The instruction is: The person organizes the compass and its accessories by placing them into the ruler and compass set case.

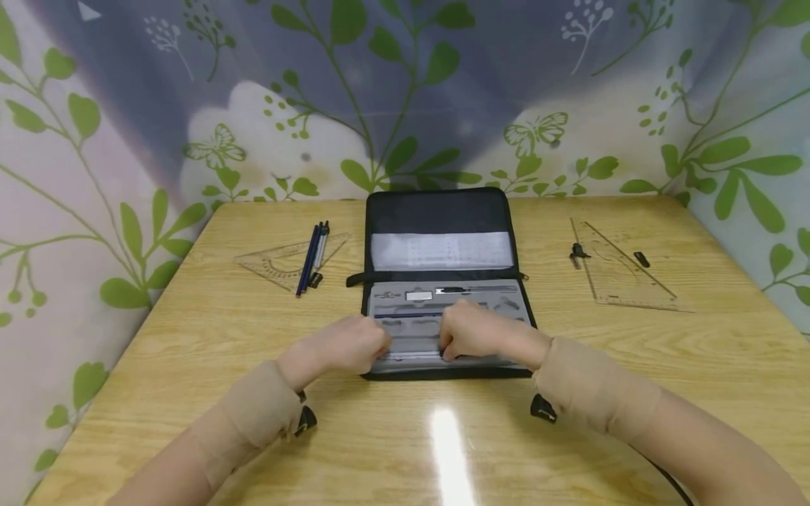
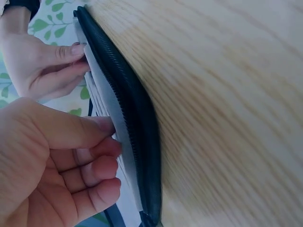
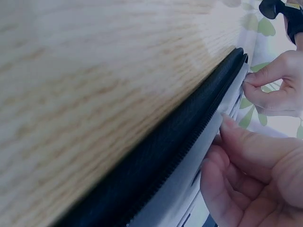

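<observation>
A black zip case lies unfolded on the table, its grey foam tray toward me. Low in the tray, a thin pale strip spans the gap between my hands; its kind is unclear. The left hand pinches at the strip's left end with thumb and fingertips. At its right part, my right hand pinches with curled fingers. Both wrist views show the thumbs at the tray's front edge, the fingertips partly hidden behind it. A dark blue pencil, an eraser and a utility knife lie in slots above.
Left of the case, blue pencils and a small black sharpener lie by a clear set square. On the right are another set square, a black compass part and a small black piece. A patterned curtain hangs behind.
</observation>
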`<state>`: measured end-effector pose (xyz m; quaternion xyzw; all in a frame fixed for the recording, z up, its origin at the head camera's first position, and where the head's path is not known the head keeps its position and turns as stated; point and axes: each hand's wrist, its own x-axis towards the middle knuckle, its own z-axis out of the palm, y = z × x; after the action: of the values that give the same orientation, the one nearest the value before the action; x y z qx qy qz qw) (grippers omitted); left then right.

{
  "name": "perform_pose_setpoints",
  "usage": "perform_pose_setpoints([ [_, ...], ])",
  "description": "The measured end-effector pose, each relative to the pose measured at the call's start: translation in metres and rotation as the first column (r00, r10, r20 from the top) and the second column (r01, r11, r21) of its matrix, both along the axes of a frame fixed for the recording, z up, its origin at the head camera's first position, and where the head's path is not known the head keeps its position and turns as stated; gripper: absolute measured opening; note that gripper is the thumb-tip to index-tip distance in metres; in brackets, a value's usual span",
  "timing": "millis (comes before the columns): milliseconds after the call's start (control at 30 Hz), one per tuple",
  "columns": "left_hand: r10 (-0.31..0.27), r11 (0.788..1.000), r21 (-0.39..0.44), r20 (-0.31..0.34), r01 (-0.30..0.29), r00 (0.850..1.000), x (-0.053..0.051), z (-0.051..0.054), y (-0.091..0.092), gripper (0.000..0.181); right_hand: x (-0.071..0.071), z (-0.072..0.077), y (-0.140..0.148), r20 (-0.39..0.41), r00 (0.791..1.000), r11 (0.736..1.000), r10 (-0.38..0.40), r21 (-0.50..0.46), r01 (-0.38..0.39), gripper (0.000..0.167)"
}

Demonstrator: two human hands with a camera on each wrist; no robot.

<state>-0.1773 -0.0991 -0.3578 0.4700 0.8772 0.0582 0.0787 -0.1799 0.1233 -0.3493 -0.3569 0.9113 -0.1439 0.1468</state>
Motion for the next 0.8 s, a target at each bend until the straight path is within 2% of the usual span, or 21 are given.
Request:
perform_pose_setpoints([
  [133, 0.002, 1.0, -0.006, 0.013, -0.002, 1.0, 0.001, -0.001, 0.001, 0.032, 0.001, -0.003, 0.002, 0.01, 1.0, 1.0, -0.012, -0.008, 0.012, 0.007],
  [367, -0.02, 0.994, 0.107, 0.033, 0.016, 0.999, -0.004, -0.006, -0.008, 0.025, 0.009, -0.005, 0.007, 0.016, 0.999, 0.997, -0.03, -0.065, 0.031, 0.007],
  [533, 0.026, 0.988, 0.149, 0.096, -0.041, 0.995, -0.004, -0.007, -0.011, 0.008, 0.011, -0.007, 0.013, 0.016, 1.0, 0.994, -0.003, -0.113, 0.005, 0.008],
  [633, 0.061, 0.986, 0.146, 0.125, -0.079, 0.99, -0.004, -0.007, -0.011, 0.023, 0.009, -0.004, 0.021, 0.026, 1.0, 0.993, -0.014, -0.118, 0.017, 0.013],
  [733, 0.097, 0.987, 0.117, 0.144, -0.114, 0.985, -0.003, -0.008, -0.011, 0.037, 0.001, 0.002, 0.037, -0.001, 0.998, 0.988, -0.068, -0.141, 0.067, 0.017],
  [800, 0.113, 0.987, 0.098, 0.135, -0.127, 0.984, -0.002, -0.01, -0.011, 0.041, -0.008, 0.005, 0.052, -0.033, 0.992, 0.979, -0.126, -0.165, 0.119, 0.017],
])
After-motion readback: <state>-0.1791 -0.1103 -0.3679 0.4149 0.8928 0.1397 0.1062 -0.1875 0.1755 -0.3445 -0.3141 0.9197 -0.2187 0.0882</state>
